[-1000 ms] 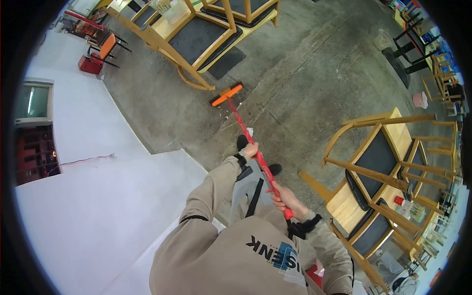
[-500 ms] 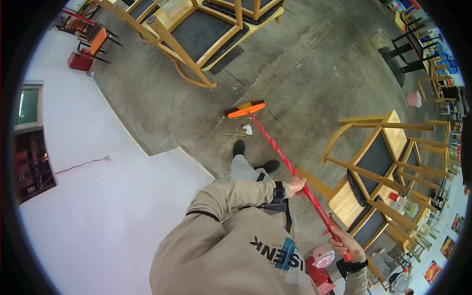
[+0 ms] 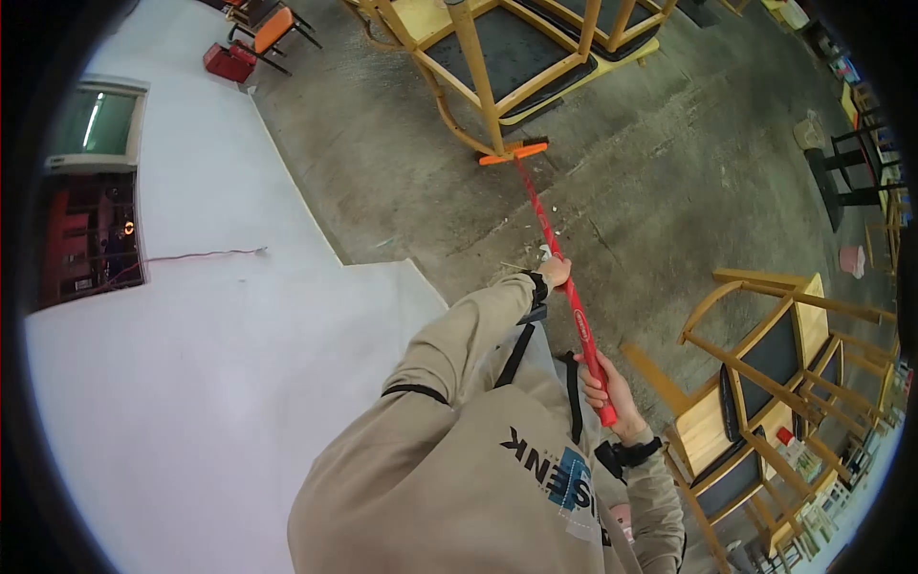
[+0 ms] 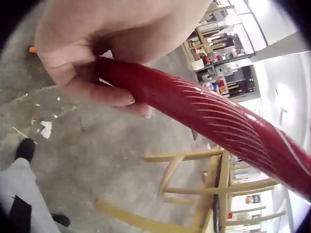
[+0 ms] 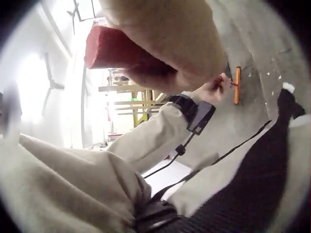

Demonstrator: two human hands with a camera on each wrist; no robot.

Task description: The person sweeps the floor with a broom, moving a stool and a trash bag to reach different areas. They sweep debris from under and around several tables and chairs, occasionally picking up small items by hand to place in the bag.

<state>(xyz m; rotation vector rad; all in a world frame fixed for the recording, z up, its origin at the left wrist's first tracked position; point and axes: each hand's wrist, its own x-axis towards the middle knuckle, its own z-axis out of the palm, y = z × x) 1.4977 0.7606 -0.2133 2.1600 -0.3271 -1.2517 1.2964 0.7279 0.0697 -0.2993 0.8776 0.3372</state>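
A red-handled broom (image 3: 580,320) slants across the head view, its orange head (image 3: 513,153) on the floor beside a wooden chair leg. My left hand (image 3: 555,272) grips the handle partway down; in the left wrist view the fingers of that hand (image 4: 97,58) curl round the red pole (image 4: 194,107). Near the handle's top end, my right hand (image 3: 618,397) is wrapped round it. The right wrist view shows that hand (image 5: 170,43) close up, with the red handle end (image 5: 107,48) sticking out. White scraps (image 4: 46,129) lie on the floor near my shoe (image 4: 25,149).
Upturned chairs rest on a table (image 3: 631,59) ahead and on another table (image 3: 703,423) at the right. A white surface (image 3: 220,383) with a raised edge fills the left. Farther off are a red box (image 3: 229,61), an orange chair (image 3: 273,30) and a pink bucket (image 3: 852,259).
The broom head has moved forward, away from my feet, up to the chair leg. Both hands have swung forward with the handle, and the view has shifted to the left.
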